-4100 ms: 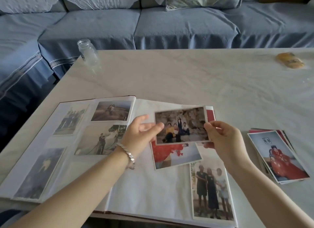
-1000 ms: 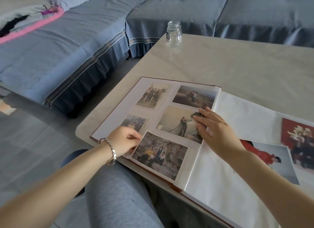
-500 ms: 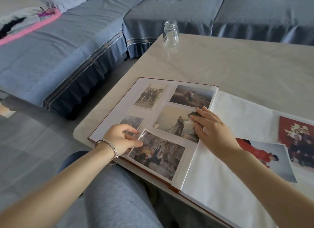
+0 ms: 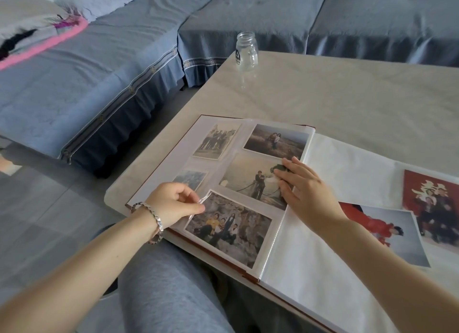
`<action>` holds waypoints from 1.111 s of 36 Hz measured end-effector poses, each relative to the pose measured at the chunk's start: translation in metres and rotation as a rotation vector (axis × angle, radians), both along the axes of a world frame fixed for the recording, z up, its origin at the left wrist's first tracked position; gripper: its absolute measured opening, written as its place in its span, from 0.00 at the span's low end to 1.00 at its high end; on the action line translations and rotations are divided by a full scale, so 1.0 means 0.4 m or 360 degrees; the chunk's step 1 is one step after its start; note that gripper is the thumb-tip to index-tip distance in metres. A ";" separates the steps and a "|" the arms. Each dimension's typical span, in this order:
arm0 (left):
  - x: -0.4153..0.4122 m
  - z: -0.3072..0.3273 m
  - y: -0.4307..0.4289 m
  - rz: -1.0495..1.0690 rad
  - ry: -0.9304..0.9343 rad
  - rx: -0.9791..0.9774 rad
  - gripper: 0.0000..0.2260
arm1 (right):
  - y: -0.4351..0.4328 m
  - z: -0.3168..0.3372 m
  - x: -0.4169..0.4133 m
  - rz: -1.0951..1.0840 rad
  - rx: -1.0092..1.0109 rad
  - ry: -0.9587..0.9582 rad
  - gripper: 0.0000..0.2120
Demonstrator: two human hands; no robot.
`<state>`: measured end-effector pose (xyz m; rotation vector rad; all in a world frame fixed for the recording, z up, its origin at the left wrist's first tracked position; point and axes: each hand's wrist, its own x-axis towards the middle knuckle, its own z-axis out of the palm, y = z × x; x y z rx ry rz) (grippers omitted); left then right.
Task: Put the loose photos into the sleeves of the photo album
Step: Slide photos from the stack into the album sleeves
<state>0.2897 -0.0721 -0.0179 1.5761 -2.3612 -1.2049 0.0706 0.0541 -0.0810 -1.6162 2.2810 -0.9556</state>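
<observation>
The photo album (image 4: 330,233) lies open at the table's near left corner. Its left page holds several photos in clear sleeves. The rocky group photo (image 4: 227,229) sits in the bottom sleeve of that page. My left hand (image 4: 173,203) pinches the clear plastic edge of that sleeve at the photo's upper left corner and lifts it slightly. My right hand (image 4: 301,183) lies flat, fingers straight, pressing on the seaside couple photo (image 4: 250,178) just above. Two loose photos rest on the white right page: a red-dress one (image 4: 395,233) and a red-background group one (image 4: 434,203).
A small clear glass jar (image 4: 246,50) stands near the far left corner of the pale table (image 4: 347,96). A blue-grey sofa (image 4: 124,54) wraps around behind and to the left. My knee in grey trousers (image 4: 164,290) is under the album's near edge.
Since four seconds ago the group photo went from both hands into the bottom sleeve of the left page. In the last second my left fingers moved to the sleeve's corner and raised its edge.
</observation>
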 end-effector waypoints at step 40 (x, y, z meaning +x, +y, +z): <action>-0.007 -0.071 0.038 0.0029 -0.0034 -0.0565 0.18 | -0.005 -0.015 0.002 -0.0024 -0.0067 -0.0044 0.14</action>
